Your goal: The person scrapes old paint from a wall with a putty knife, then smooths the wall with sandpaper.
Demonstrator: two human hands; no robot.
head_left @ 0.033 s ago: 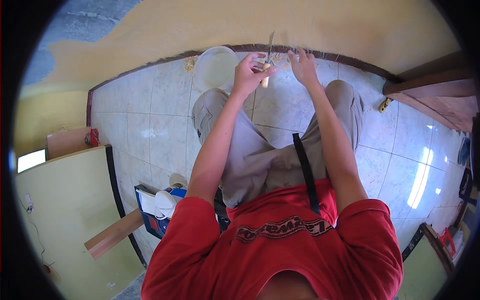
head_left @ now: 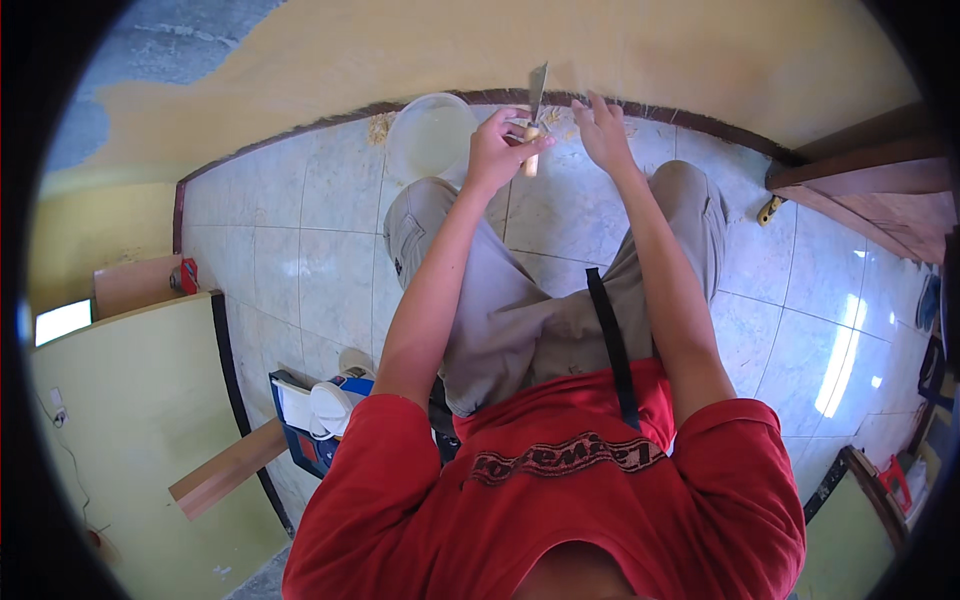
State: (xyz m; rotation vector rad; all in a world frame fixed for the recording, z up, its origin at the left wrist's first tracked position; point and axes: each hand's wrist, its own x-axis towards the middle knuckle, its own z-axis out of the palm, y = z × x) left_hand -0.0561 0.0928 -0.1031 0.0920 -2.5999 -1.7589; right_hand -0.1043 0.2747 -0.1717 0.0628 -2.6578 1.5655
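Observation:
My left hand [head_left: 495, 152] holds a putty knife [head_left: 531, 163] by its pale wooden handle, between thumb and fingers. The flat metal blade points up, close to the yellow wall [head_left: 640, 50]. My right hand [head_left: 606, 138] is open beside it, its fingers spread near the foot of the wall, and I see nothing in it. Just left of my left hand, a translucent whitish basin [head_left: 425, 150] stands on the tiled floor against the wall. Pale crumbs [head_left: 379, 127] lie next to the basin, and more are scattered between my hands.
A yellow-handled tool [head_left: 770, 210] lies by the wooden furniture [head_left: 865, 195] at right. To my left stands a dark blue box [head_left: 290, 440] with white and blue items, beside a wooden plank [head_left: 225, 470]. A dark skirting [head_left: 265, 145] edges the pale tiles.
The putty knife has turned in my left hand, and its blade shows more of its broad face. The fingers of my right hand have shifted slightly to the left.

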